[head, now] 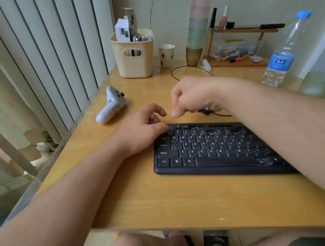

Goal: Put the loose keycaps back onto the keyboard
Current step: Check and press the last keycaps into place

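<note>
A black keyboard point(210, 154) lies on the wooden table, with its right end hidden under my right forearm. Some places in its top rows look bare of caps. My left hand point(142, 132) sits at the keyboard's back left corner. Its thumb lies on that corner, its fingers are loosely curled, and nothing shows in it. My right hand point(195, 98) hovers just behind the keyboard's back edge. Its fingers curl downward with the tips drawn together, and what they hold, if anything, is hidden. No loose keycap is plainly visible.
A white game controller point(111, 105) lies to the left behind the keyboard. At the back stand a cream basket point(134, 56), a paper cup point(167, 55), a vase point(194, 55) and a small wooden shelf point(239, 62). A water bottle point(284, 55) stands at the right. A black cable point(190, 68) runs behind my right hand.
</note>
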{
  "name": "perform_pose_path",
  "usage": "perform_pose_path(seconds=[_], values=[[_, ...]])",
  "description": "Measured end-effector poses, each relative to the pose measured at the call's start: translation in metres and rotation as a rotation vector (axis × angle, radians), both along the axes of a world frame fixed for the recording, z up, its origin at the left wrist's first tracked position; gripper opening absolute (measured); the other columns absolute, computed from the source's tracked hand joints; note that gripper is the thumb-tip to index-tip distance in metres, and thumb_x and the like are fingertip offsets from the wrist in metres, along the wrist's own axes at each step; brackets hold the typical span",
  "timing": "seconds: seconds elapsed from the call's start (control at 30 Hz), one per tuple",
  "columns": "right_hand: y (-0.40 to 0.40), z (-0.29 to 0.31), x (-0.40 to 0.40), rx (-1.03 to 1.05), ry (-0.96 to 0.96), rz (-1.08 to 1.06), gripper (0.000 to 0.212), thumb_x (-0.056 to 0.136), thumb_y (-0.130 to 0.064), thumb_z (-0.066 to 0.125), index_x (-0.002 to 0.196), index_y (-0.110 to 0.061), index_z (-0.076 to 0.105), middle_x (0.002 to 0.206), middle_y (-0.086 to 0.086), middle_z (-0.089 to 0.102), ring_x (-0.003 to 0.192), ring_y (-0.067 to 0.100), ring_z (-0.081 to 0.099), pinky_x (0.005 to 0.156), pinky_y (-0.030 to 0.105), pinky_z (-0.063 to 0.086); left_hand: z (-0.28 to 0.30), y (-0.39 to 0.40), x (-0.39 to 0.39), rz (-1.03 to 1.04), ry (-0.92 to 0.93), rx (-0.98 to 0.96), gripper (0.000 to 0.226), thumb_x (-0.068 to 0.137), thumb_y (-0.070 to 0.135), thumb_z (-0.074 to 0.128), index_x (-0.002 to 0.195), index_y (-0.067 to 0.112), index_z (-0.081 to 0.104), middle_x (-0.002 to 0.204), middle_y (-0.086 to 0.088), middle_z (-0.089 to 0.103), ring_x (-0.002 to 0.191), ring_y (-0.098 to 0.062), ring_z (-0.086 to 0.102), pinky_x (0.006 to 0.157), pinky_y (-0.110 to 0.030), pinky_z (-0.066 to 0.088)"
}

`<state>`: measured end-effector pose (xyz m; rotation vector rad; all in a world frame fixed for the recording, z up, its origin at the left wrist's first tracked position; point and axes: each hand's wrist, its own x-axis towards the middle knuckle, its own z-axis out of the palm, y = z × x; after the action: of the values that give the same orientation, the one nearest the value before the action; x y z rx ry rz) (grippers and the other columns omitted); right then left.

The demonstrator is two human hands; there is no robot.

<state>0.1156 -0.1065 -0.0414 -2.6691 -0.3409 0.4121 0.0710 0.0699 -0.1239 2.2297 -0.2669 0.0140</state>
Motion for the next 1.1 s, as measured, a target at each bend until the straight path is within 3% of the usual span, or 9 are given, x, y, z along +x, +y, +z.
perform_pose_path(seconds=[0.1, 0.27, 0.4, 0.5, 0.63, 0.73, 0.83, 1.0, 1.1], values=[[-0.029, 0.002, 0.013, 0.180, -0.112, -0.145, 0.016, 0.083, -0.023, 0.085, 0.079, -0.019, 0.070, 0.097, 0.002, 0.070, 0.090, 0.020, 0.060, 0.094, 0.050, 0.053, -0.001, -0.001, 0.001, 0.007, 0.002, 0.033, 0.032, 0.077, 0.044, 0.067, 0.107, 0.036, 0.061, 0.087, 0.013, 0.067, 0.086, -0.009, 0.062, 0.095, -0.041, 0.051], [-0.078, -0.012, 0.027, 0.242, -0.199, -0.273, 0.010, 0.088, -0.015, 0.079, 0.089, -0.016, 0.068, 0.102, 0.002, 0.066, 0.101, 0.021, 0.060, 0.100, 0.049, 0.050, -0.002, -0.002, 0.004, 0.001, -0.017, 0.099, 0.034, 0.076, 0.050, 0.069, 0.107, 0.039, 0.059, 0.087, 0.015, 0.065, 0.082, -0.004, 0.060, 0.091, -0.039, 0.052], [-0.094, -0.031, 0.032, 0.207, -0.210, -0.266, 0.013, 0.088, -0.013, 0.078, 0.092, -0.024, 0.073, 0.099, 0.000, 0.069, 0.098, 0.020, 0.064, 0.094, 0.044, 0.053, -0.004, -0.002, 0.006, -0.002, -0.003, 0.108, 0.025, 0.083, 0.046, 0.076, 0.104, 0.039, 0.063, 0.087, 0.015, 0.065, 0.080, -0.005, 0.059, 0.090, -0.038, 0.053], [-0.090, -0.038, 0.033, 0.117, -0.248, -0.158, 0.013, 0.090, -0.019, 0.077, 0.093, -0.031, 0.076, 0.094, -0.008, 0.071, 0.092, 0.013, 0.065, 0.082, 0.033, 0.051, 0.011, -0.006, 0.011, 0.005, 0.176, 0.064, 0.013, 0.089, 0.042, 0.070, 0.099, 0.035, 0.068, 0.091, 0.013, 0.068, 0.091, -0.012, 0.062, 0.091, -0.038, 0.050], [-0.070, -0.040, 0.037, 0.013, -0.332, -0.078, 0.007, 0.091, -0.030, 0.075, 0.098, -0.033, 0.076, 0.101, -0.013, 0.070, 0.095, 0.011, 0.063, 0.083, 0.027, 0.045, 0.036, -0.026, 0.033, 0.061, 0.210, 0.148, 0.022, 0.095, 0.043, 0.059, 0.106, 0.029, 0.073, 0.109, 0.003, 0.070, 0.104, -0.018, 0.062, 0.098, -0.039, 0.051], [-0.054, -0.042, 0.049, -0.073, -0.378, -0.104, 0.033, 0.087, -0.046, 0.074, 0.115, -0.029, 0.074, 0.117, -0.005, 0.068, 0.105, 0.019, 0.061, 0.090, 0.033, 0.052, 0.040, -0.047, 0.054, 0.103, 0.114, 0.188, 0.017, 0.096, 0.036, 0.062, 0.108, 0.030, 0.072, 0.109, 0.004, 0.069, 0.093, -0.011, 0.063, 0.084, -0.033, 0.053], [-0.039, -0.045, 0.061, -0.180, -0.375, -0.126, 0.053, 0.085, -0.054, 0.069, 0.126, -0.021, 0.070, 0.129, 0.004, 0.063, 0.118, 0.029, 0.059, 0.097, 0.040, 0.053, 0.032, -0.057, 0.073, 0.158, 0.100, 0.022, 0.012, 0.093, 0.027, 0.063, 0.098, 0.028, 0.074, 0.089, 0.006, 0.069, 0.078, -0.016, 0.069, 0.075, -0.032, 0.058], [-0.027, -0.044, 0.072, -0.182, -0.280, -0.160, 0.022, 0.081, -0.039, 0.070, 0.096, -0.023, 0.072, 0.096, 0.001, 0.069, 0.088, 0.025, 0.064, 0.082, 0.040, 0.060, 0.015, -0.054, 0.080, 0.209, 0.046, -0.001, 0.012, 0.088, 0.022, 0.064, 0.091, 0.029, 0.073, 0.083, 0.004, 0.070, 0.077, -0.017, 0.066, 0.071, -0.031, 0.055], [-0.026, -0.042, 0.071, -0.196, -0.312, -0.090, 0.015, 0.085, -0.031, 0.071, 0.097, -0.026, 0.076, 0.096, -0.003, 0.069, 0.091, 0.023, 0.065, 0.084, 0.040, 0.059, 0.015, -0.052, 0.074, 0.207, -0.008, 0.024, 0.012, 0.090, 0.024, 0.064, 0.095, 0.031, 0.072, 0.088, 0.005, 0.071, 0.082, -0.016, 0.068, 0.076, -0.032, 0.055]])
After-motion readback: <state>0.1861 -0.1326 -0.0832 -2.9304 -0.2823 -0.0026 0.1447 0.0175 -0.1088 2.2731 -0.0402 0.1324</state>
